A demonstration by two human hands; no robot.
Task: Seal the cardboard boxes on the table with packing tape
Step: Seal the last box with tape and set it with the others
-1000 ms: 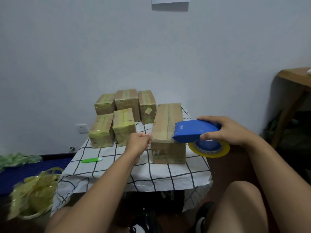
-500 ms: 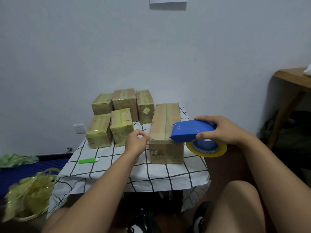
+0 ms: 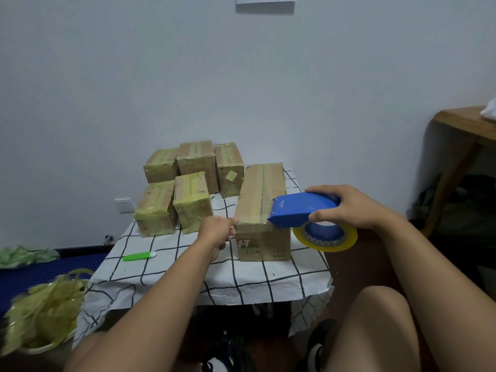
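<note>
Right hand (image 3: 351, 208): wrapped round the blue tape dispenser (image 3: 303, 212), thumb underneath, fingers over the top; dispenser nose touching the near top edge of the long box (image 3: 261, 200).
Tape roll (image 3: 326, 236): yellowish, hanging under the dispenser, just off the right side of the long box.
Left hand (image 3: 216, 232): curled, fingertips against the near left top corner of the long box; whether pinching a tape end or only touching, cannot tell.
Long box: plain cardboard, lying lengthwise away from the camera on the right half of the table (image 3: 188, 280), centre seam visible along its top.
Small boxes (image 3: 192, 200): five, heavily wrapped in yellow-green tape, grouped at the back left of the table, well apart from the hands, nothing between them and the long box.
Green cutter (image 3: 139, 256): lying flat on the checked cloth, left of the left forearm.
Basket (image 3: 40, 318): on the floor at lower left, filled with crumpled yellowish tape scraps.
Wooden side table (image 3: 467, 124): at far right against the wall.
Wall socket (image 3: 124, 205): behind the table, left.
</note>
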